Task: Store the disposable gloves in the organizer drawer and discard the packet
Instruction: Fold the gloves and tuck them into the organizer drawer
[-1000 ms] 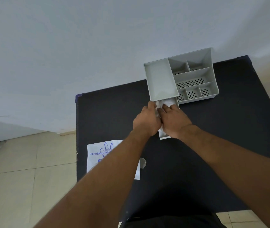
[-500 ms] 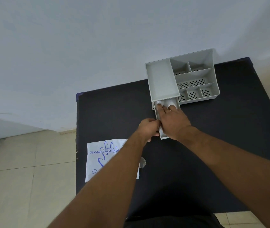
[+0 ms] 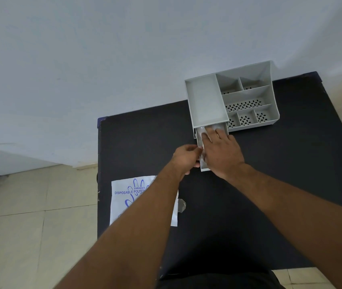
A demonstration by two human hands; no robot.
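Gloves [image 3: 211,130], thin and clear, lie inside the pulled-out drawer [image 3: 204,169] of the grey organizer [image 3: 205,101], which sits at the far edge of the black table [image 3: 270,184]; the right hand [image 3: 221,155] lies flat and open on them, fingers reaching toward the organizer. The left hand [image 3: 185,157] pinches the drawer's left wall just beside the right hand, while the white packet [image 3: 124,197] with blue print lies flat near the table's left edge, well apart from the organizer and partly hidden under the left forearm.

The packet [image 3: 122,203] is partly covered by the left forearm, its print cut short; the drawer [image 3: 204,169] is mostly hidden under the right hand [image 3: 222,155].
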